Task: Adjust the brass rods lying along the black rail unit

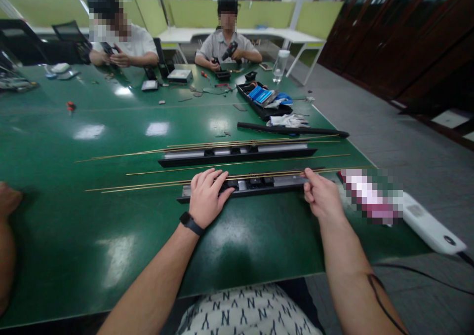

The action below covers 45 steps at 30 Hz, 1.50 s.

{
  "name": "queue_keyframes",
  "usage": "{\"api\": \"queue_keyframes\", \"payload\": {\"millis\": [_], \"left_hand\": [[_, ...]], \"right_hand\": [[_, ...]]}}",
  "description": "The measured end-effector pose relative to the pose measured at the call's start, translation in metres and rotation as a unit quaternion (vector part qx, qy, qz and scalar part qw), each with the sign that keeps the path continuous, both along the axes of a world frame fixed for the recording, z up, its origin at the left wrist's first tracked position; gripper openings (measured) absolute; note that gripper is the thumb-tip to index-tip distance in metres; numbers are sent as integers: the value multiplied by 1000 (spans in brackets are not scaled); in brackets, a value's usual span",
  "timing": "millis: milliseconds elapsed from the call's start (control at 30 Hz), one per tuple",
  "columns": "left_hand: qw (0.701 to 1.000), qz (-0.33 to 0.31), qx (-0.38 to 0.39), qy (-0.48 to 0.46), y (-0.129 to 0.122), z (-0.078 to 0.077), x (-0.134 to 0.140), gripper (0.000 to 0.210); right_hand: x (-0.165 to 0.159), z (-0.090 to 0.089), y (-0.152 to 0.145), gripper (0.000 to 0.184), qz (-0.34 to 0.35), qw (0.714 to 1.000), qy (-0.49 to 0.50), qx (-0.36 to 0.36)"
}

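Observation:
Across the near black metal rail (289, 181), an open channel with dark blocks inside, my left hand (207, 194) is closed, its fingers over the top and its thumb on the near side. Thin brass rods (140, 185) run lengthwise over this rail and stick out past both ends. At the right end, my right hand (323, 194) pinches with thumb and forefinger at the rods; how many it grips is hidden. A second black rail (240, 158) lies just beyond, with more rods along it. Between the rails lies a single brass rod (166, 170).
Behind the rails are a black bar (296, 130), white gloves (289, 121) and a black tray (264, 112). A white power strip (425, 224) sits at the table's right edge. Two people work across the green table (122, 103); another person's arm (7, 246) shows at left.

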<state>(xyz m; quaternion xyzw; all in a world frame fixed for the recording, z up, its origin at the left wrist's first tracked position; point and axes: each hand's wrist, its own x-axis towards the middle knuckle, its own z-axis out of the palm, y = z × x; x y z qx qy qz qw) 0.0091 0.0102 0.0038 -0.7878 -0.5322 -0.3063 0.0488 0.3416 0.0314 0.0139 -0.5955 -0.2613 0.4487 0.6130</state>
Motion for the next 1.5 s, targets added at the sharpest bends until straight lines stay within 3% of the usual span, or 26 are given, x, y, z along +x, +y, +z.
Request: {"api": "queue_keyframes", "payload": {"millis": [633, 1000, 1300, 1500], "left_hand": [[1000, 3, 12, 7, 2, 0, 0, 43], [1000, 0, 13, 7, 2, 0, 1, 43], [1000, 0, 11, 2, 3, -2, -1, 44], [1000, -1, 11, 6, 3, -2, -1, 44]], "right_hand": [[1, 6, 0, 24, -36, 999, 33, 9], [-3, 3, -1, 27, -9, 1000, 15, 22], [4, 1, 1, 25, -48, 998, 22, 20], [1, 0, 2, 29, -36, 999, 9, 15]]}}
